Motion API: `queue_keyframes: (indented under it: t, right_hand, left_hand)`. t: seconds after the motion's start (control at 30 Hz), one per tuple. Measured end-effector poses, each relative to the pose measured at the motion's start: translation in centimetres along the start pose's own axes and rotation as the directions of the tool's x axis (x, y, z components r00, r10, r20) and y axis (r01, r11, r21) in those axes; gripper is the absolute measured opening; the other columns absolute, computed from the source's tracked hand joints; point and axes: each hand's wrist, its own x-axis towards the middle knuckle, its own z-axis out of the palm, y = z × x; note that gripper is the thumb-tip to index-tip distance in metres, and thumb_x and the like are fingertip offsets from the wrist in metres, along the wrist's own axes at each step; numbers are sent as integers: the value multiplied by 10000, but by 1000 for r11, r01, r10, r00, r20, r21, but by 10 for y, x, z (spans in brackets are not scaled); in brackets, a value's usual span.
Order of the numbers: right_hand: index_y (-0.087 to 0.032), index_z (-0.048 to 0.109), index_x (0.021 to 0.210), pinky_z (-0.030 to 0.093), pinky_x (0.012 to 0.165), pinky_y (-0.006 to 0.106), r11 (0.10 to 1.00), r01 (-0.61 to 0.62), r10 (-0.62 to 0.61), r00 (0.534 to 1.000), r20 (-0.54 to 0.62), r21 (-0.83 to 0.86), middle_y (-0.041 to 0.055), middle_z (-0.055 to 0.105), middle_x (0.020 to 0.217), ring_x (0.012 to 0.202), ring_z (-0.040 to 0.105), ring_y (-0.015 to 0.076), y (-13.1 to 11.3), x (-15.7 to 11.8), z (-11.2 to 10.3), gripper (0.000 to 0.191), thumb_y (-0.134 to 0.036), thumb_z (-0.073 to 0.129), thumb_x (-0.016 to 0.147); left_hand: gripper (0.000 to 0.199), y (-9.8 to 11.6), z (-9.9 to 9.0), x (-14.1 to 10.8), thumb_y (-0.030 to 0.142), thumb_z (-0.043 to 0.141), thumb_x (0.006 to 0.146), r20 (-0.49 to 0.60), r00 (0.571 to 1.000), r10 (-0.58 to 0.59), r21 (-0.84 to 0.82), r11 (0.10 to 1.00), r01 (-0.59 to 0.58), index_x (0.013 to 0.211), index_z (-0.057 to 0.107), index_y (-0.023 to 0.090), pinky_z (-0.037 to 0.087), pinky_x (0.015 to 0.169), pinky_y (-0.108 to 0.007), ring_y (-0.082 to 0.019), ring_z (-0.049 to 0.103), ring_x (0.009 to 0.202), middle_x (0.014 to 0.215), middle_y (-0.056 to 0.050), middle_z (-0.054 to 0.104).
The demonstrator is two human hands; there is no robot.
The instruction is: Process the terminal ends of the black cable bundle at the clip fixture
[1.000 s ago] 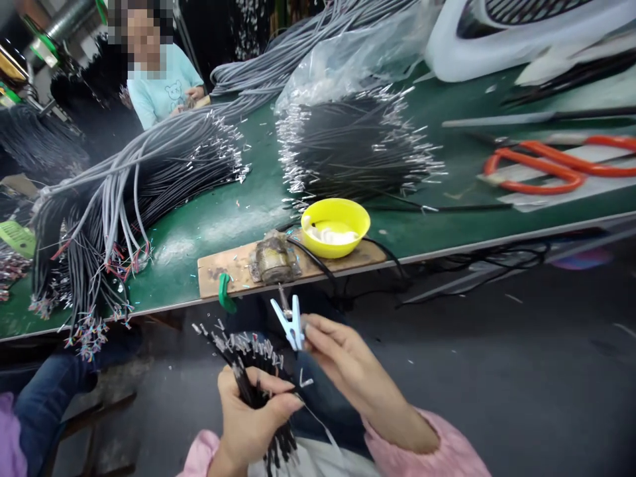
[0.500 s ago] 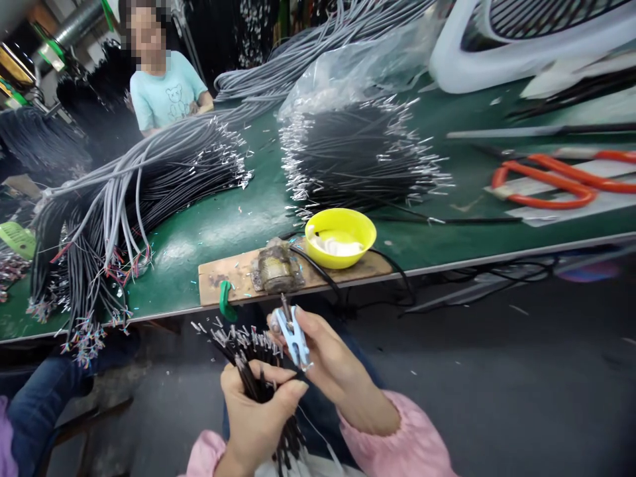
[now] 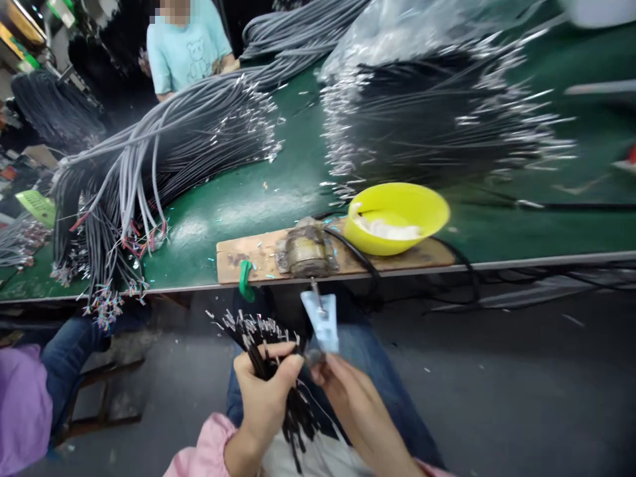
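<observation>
My left hand is closed around a bundle of thin black cables, whose stripped silvery ends fan out up and to the left. Its thumb and forefinger pinch together at the bundle's right side. Close by, my right hand has its fingertips pressed together beside a small blurred grey thing; what they hold I cannot make out. Just above those fingers a light blue clip hangs at the metal shaft of a small motor. The motor sits on a wooden board at the table's edge.
A yellow bowl with white material stands on the board, near a green clamp. Behind lie stacks of black cables, grey cables and plastic film. A person is across the green table.
My right hand has come off the blue clip and moved down beside my left fingertips. The clip now points downward from the shaft. The camera view has shifted.
</observation>
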Motion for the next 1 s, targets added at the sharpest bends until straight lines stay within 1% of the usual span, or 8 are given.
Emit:
queue_keyframes:
  t: [0.13,0.2,0.4,0.5,0.63,0.73,0.83,1.0]
  right_hand:
    - [-250,666,646,482,472,341,996,-6,13,996,92,-84,15,666,538,482,597,218,28,-13,-5,351,-504,495,819]
    - [-264,687,700,495,459,352,994,-17,35,987,159,-110,10,673,524,469,610,227,30,-15,-4,363,-481,439,853]
    - [-256,717,728,524,504,372,990,54,-28,980,199,-129,25,663,501,529,640,252,24,-20,11,371,-484,450,846]
    - [-240,710,713,522,544,347,962,105,-64,984,165,-253,26,675,561,584,638,244,21,-19,8,264,-460,577,774]
    - [-210,678,677,481,550,303,832,144,-147,988,36,-535,22,662,608,570,596,203,6,-13,-12,202,-411,688,663]
    - [-215,650,660,449,538,295,775,238,-236,968,82,-586,4,597,554,530,543,179,-2,-10,-22,213,-427,666,673]
    - [-215,641,693,440,516,284,767,245,-154,967,201,-592,-15,569,531,508,521,164,0,-9,-20,199,-409,675,658]
    - [-218,586,700,427,500,268,750,190,-82,977,196,-634,-37,536,509,488,493,144,8,-7,-12,191,-396,651,676]
  left_hand:
    - [163,2,5,-4,209,699,608,-207,978,18,-31,999,-25,745,756,142,524,540,-265,-152,629,522,687,-56,746]
    - [84,4,7,-10,182,673,620,-211,977,33,12,999,-31,663,742,160,552,648,-294,-186,672,613,657,-53,744]
    - [76,-7,6,-14,179,676,603,-220,975,38,-26,999,-45,643,741,175,562,681,-310,-207,690,655,661,-47,746]
    - [95,-9,-2,-5,170,661,617,-127,992,-19,-17,1000,17,640,754,172,547,634,-277,-173,664,597,629,-34,736]
    - [113,-11,-15,-1,133,641,591,88,992,-89,85,993,82,545,739,165,483,487,-231,-133,581,462,501,-20,686]
    - [124,-27,-20,-9,137,653,610,125,982,-143,153,980,123,665,761,163,539,662,-294,-198,674,647,673,-48,754]
    - [258,-45,-23,-22,167,682,617,154,974,-168,110,982,152,866,749,161,517,861,-377,-253,684,889,909,-68,761]
    - [388,-60,-30,-32,191,681,636,191,970,-149,147,982,122,1022,700,154,463,955,-413,-273,642,1023,1070,-99,716]
